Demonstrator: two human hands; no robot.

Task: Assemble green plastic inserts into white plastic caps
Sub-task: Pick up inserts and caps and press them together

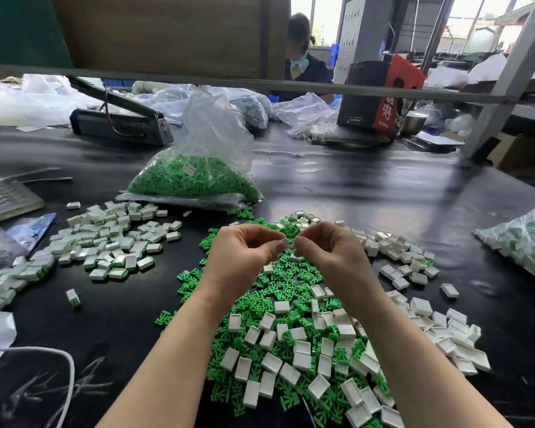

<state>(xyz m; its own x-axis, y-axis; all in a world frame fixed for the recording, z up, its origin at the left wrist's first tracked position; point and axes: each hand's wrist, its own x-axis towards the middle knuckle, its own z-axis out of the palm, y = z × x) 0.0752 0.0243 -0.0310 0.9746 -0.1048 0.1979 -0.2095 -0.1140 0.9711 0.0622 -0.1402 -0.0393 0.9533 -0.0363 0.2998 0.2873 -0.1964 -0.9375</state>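
Pinching a small white cap [288,243] between both sets of fingertips, left hand [244,251] and right hand [328,251] meeting above the table [368,186], fingers curled inward, thumbs and forefingers closed on the piece. Held up clear of the heap, probably so the parts can be lined up and pressed home; whether a green insert is already seated, cannot tell, the fingers hide it. Directly below, a mixed pile of loose green inserts [278,291] and empty white caps [322,359], all within easy reach of either hand. Off to the left, a separate spread of finished caps [112,242], green showing at their edges, likely kept apart so done work stays out of the raw stock. Behind, a clear plastic bag [198,177] lying open-necked, packed with more green inserts. At the far right edge, another clear bag [525,242] holding white pieces with green inside, seemingly assembled ones.
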